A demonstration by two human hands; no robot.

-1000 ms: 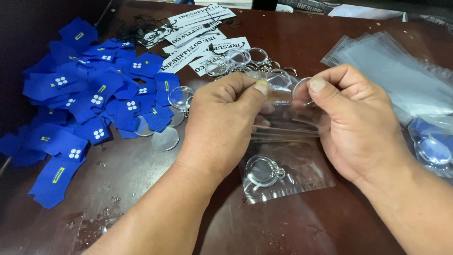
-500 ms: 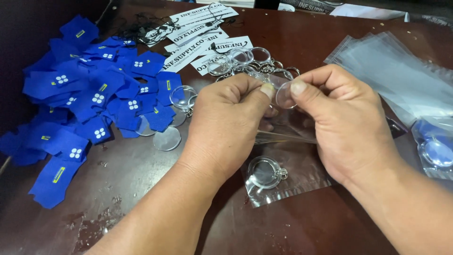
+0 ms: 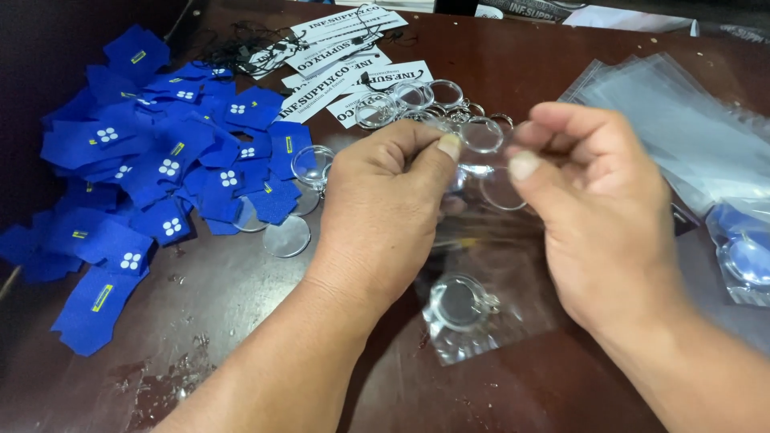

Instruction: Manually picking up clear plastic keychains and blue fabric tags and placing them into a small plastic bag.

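Between our two hands we hold one clear round keychain shell (image 3: 501,189), a thin transparent disc with a pale rim, raised just above the brown table (image 3: 521,72) near its middle. Our left hand (image 3: 383,210) has thumb and fingers pinched together at the disc's left edge, and our right hand (image 3: 597,216) pinches its right edge with thumb against curled fingers; the view is blurred there, so we cannot tell how firmly either grips.

Directly below the hands lies one small clear plastic bag (image 3: 473,317) with one round clear keychain (image 3: 459,303) inside it. Just beyond our fingers sits a cluster of empty clear keychains (image 3: 417,103), roughly half a dozen, overlapping too much to count exactly. To the left, two loose clear discs (image 3: 286,237) lie at the edge of a big heap of blue fabric tags (image 3: 168,168), several dozen, each with a small white or yellow mark. At the far side we count about five white printed cards (image 3: 345,40) with black strings. On the right rests a stack of empty clear bags (image 3: 682,120), and beside it one filled bag (image 3: 742,256) with blue showing through.
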